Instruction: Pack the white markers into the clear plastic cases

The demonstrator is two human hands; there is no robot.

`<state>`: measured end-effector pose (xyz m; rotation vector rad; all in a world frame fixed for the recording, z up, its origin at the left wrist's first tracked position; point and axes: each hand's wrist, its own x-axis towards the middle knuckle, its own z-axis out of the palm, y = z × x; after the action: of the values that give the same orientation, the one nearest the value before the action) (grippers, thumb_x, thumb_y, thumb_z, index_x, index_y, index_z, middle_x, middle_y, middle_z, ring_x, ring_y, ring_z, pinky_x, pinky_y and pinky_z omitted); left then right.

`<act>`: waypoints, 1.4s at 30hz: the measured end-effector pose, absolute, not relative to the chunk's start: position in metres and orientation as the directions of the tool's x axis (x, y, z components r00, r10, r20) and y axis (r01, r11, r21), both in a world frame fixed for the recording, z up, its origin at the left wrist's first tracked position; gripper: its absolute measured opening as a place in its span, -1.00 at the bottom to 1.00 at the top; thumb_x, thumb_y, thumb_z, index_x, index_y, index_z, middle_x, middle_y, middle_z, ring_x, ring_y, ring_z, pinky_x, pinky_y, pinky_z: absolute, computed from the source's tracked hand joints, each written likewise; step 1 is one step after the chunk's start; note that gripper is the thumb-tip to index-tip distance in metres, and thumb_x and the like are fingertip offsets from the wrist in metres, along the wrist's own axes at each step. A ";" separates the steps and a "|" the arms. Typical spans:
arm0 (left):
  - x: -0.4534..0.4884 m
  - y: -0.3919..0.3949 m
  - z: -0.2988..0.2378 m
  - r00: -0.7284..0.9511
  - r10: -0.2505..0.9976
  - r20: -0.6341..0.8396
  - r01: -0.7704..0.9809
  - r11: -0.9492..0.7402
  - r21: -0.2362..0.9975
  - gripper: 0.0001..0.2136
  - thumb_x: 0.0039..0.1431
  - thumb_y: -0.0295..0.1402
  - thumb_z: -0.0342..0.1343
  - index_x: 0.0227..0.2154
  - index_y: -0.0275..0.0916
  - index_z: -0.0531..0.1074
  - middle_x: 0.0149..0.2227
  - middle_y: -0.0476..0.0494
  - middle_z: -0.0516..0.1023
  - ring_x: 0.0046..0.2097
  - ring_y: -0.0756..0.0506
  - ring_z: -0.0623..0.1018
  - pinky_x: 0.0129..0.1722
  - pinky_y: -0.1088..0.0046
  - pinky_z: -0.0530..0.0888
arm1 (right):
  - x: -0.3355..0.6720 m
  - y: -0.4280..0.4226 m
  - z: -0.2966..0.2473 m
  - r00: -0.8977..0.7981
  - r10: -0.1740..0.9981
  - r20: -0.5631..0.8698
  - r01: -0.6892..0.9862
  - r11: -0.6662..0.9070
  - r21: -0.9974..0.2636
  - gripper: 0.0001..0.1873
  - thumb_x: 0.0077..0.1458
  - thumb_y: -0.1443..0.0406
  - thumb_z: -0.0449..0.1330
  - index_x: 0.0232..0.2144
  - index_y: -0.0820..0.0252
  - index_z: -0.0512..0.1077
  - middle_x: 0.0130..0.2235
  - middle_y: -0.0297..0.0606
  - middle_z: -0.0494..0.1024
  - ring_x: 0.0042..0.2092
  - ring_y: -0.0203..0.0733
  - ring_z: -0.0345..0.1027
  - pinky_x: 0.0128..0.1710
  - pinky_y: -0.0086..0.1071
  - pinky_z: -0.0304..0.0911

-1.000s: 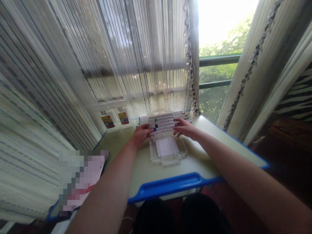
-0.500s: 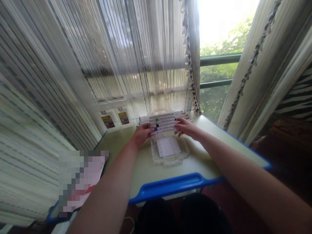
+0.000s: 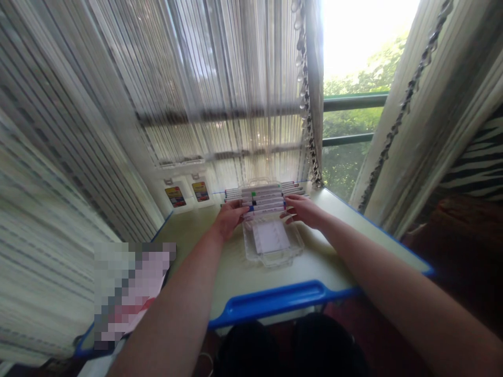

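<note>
No text is reading legibly: two multicoloured labels on clear plastic packaging are showing unresolvable print; white markers are bearing faint, unreadable lettering.

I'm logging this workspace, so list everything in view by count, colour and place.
Markers: several, white with coloured parts, between the hands; exact number unclear
Clear case: one, transparent, open on the table
Paper: one piece visible, white, at the clear case's near part
Table: one, pale with blue edging, centre
Labelled cases: two, pale with multicoloured labels, back left
Pixelated item: one, pinkish, left
Curtains: several panels, pale, back and sides
Rails: two, dark green, outside the window gap
Foliage: uncounted, green, outside
Striped fabric: one, black-and-white, far right
Left hand: one, bare, markers' left end
Right hand: one, bare, markers' right end
</note>
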<state>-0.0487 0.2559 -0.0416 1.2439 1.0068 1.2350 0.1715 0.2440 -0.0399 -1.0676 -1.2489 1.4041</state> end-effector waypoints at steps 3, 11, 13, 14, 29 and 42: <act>-0.050 0.261 -0.047 0.069 0.970 0.234 0.109 -0.241 0.965 -0.80 -0.03 -0.30 0.13 -0.34 -0.26 0.51 -0.33 -0.11 0.58 -0.28 -0.09 0.55 -0.23 0.36 0.48 | 0.171 0.247 -0.040 -0.150 0.988 -0.033 -0.067 -0.044 -0.997 -0.86 0.22 0.35 -0.02 -0.28 0.22 0.34 -0.48 -0.36 0.41 -0.53 -0.30 0.40 -0.65 -0.43 0.32; -0.059 0.274 -0.067 0.085 0.865 0.495 0.721 -0.396 0.568 -0.55 0.03 -0.47 -0.07 0.04 -0.29 0.34 0.01 -0.27 0.46 0.12 -0.21 0.36 0.16 0.18 0.22 | 0.182 0.269 -0.054 0.012 1.000 -0.020 0.039 -0.020 -0.999 -0.79 0.22 0.38 -0.05 -0.28 0.27 0.39 -0.58 -0.40 0.38 -0.65 -0.41 0.26 -0.75 -0.57 0.14; -0.059 0.272 -0.068 0.190 0.870 0.454 0.771 -0.419 0.480 -0.51 0.03 -0.47 -0.07 0.08 -0.26 0.32 0.12 -0.21 0.38 0.22 -0.20 0.23 0.25 0.22 0.06 | 0.185 0.274 -0.058 0.044 0.999 -0.002 0.012 -0.003 -1.000 -0.78 0.21 0.40 -0.06 -0.30 0.28 0.39 -0.59 -0.39 0.39 -0.66 -0.42 0.24 -0.72 -0.57 0.15; -0.058 0.270 -0.068 0.253 0.870 0.424 0.797 -0.436 0.419 -0.50 0.03 -0.46 -0.09 0.10 -0.24 0.30 0.16 -0.16 0.33 0.25 -0.18 0.17 0.27 0.24 -0.01 | 0.186 0.275 -0.059 0.055 0.998 -0.001 0.004 -0.001 -1.000 -0.78 0.21 0.40 -0.06 -0.29 0.28 0.40 -0.59 -0.38 0.40 -0.66 -0.41 0.23 -0.72 -0.56 0.16; -0.049 0.261 -0.064 0.356 0.888 0.290 0.894 -0.414 0.171 -0.54 0.12 -0.38 -0.13 0.10 -0.29 0.28 0.19 -0.23 0.27 0.25 -0.20 0.16 0.24 0.22 0.05 | 0.185 0.265 -0.045 0.091 0.996 -0.025 0.063 -0.031 -0.998 -0.78 0.20 0.40 -0.09 -0.25 0.25 0.36 -0.58 -0.40 0.34 -0.64 -0.39 0.28 -0.72 -0.55 0.18; -0.047 0.258 -0.058 0.353 0.897 0.266 0.905 -0.400 0.148 -0.72 0.12 -0.29 -0.09 -0.30 -0.24 0.51 -0.12 -0.26 0.44 -0.01 -0.19 0.39 0.06 0.27 0.27 | 0.191 0.262 -0.035 0.110 0.994 0.001 -0.024 0.004 -1.000 -0.82 0.22 0.39 -0.11 -0.32 0.24 0.29 -0.56 -0.40 0.33 -0.62 -0.38 0.28 -0.69 -0.50 0.24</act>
<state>-0.0473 0.2580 -0.0577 2.6039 1.7346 0.4856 0.1907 0.2617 -0.0351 -1.2395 -1.1113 1.1373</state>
